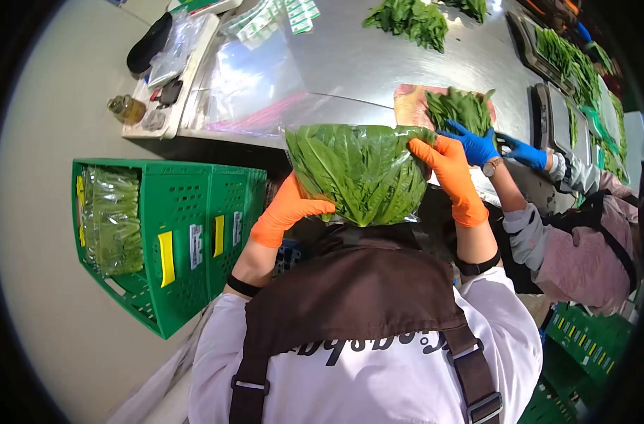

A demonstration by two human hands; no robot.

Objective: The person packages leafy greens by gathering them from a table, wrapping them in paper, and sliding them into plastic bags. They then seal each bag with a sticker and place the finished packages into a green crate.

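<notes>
A clear plastic bag full of green leaves (357, 169) is held up in front of my apron, just short of the steel table's edge. My left hand (290, 208), in an orange glove, grips its lower left side, thumb across the front. At the upper right corner, my right hand (449, 173), also gloved in orange, pinches the bag. Flat empty-looking clear bags (255, 85) lie on the table beyond it.
Green crates (188, 240) stand at the left, one holding bagged greens (112, 219). On the right, a co-worker's blue-gloved hands (474, 145) touch leaves (460, 109) on the steel table (336, 56). Scales (569, 116) stand beyond. A white tray (191, 78) holds small items.
</notes>
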